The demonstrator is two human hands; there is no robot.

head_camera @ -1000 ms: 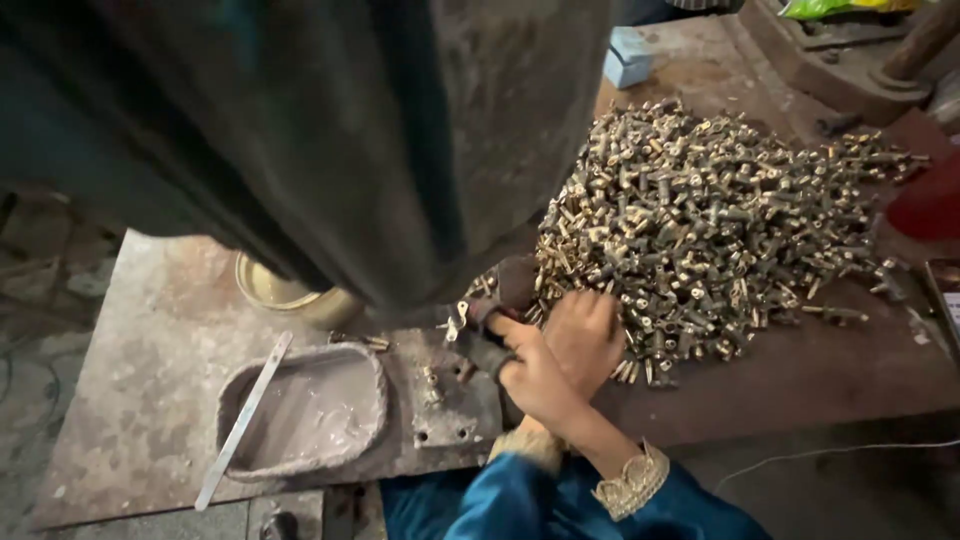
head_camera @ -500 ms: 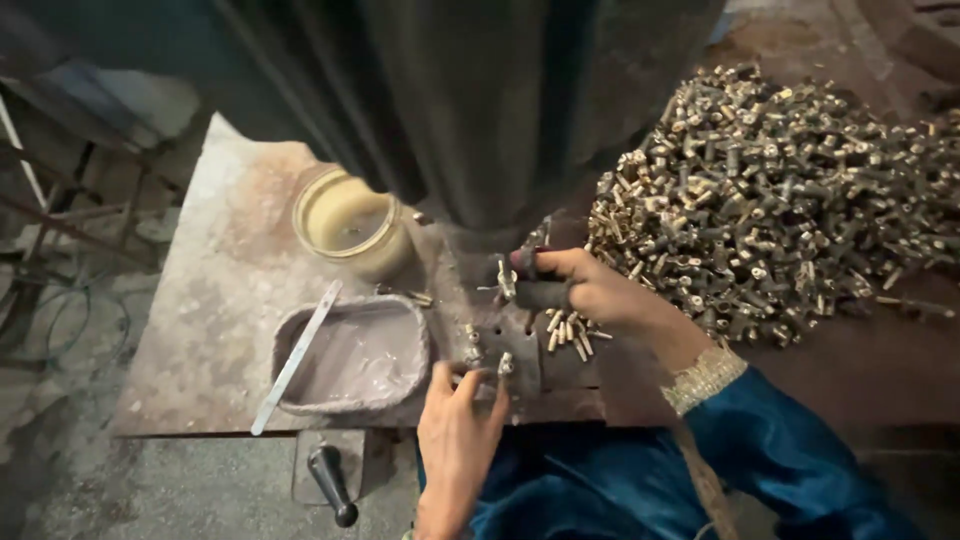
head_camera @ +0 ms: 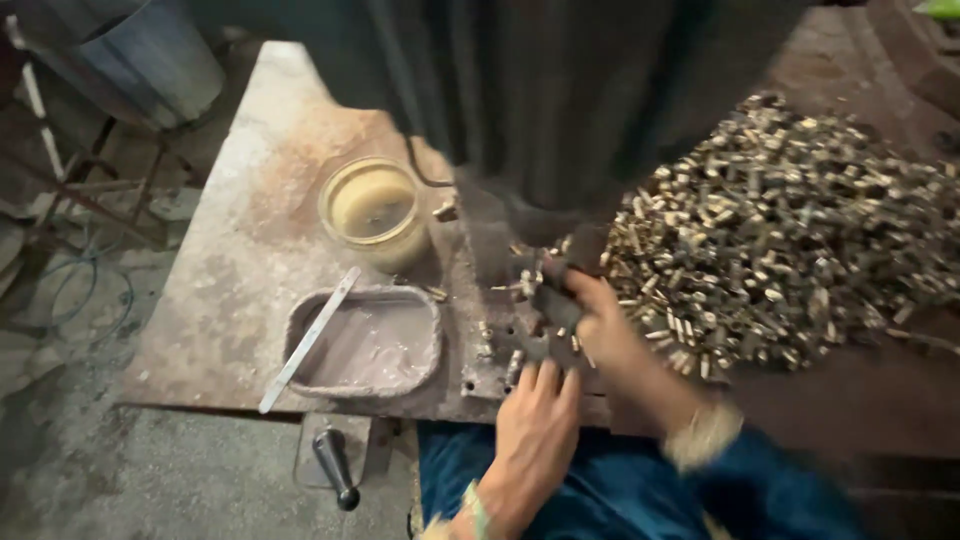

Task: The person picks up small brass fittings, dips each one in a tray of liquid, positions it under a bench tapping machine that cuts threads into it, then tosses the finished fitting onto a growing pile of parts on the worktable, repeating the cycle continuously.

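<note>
Small brass fittings (head_camera: 548,285), a loose clutch of them, sit under the right hand (head_camera: 590,310) on the dark work plate (head_camera: 500,340) at the foot of the big dark machine column (head_camera: 560,110). Right hand blurred; fingers curled down over the pieces, seemingly pinching a few, though which exactly cannot be told. A few strays lie on the plate at the hand's 7 o'clock.

Left hand (head_camera: 535,425) at 6 o'clock of the fittings, palm down, fingers spread flat on the plate's near edge, gripping nothing.

Main heap of brass fittings (head_camera: 790,230) at 3 o'clock of the right hand, touching its outer side, spilling over the bench.

At 9 o'clock of the hands: shallow grey tray (head_camera: 365,345) with a flat metal strip (head_camera: 305,340) laid across its left rim. At 10 o'clock: round jar of yellowish fluid (head_camera: 372,212). All on the rusty steel table (head_camera: 220,290). A dark lever handle (head_camera: 335,465) hangs below the table's near edge, at 8 o'clock of the left hand.

Judgement on doing this well: pick one piece at a time from the small clutch rather than the heap, orient it before it goes under the column, keep the flat left hand steadying the plate and well away from the tool. Sleeve cuffs near the work are a snag risk.
</note>
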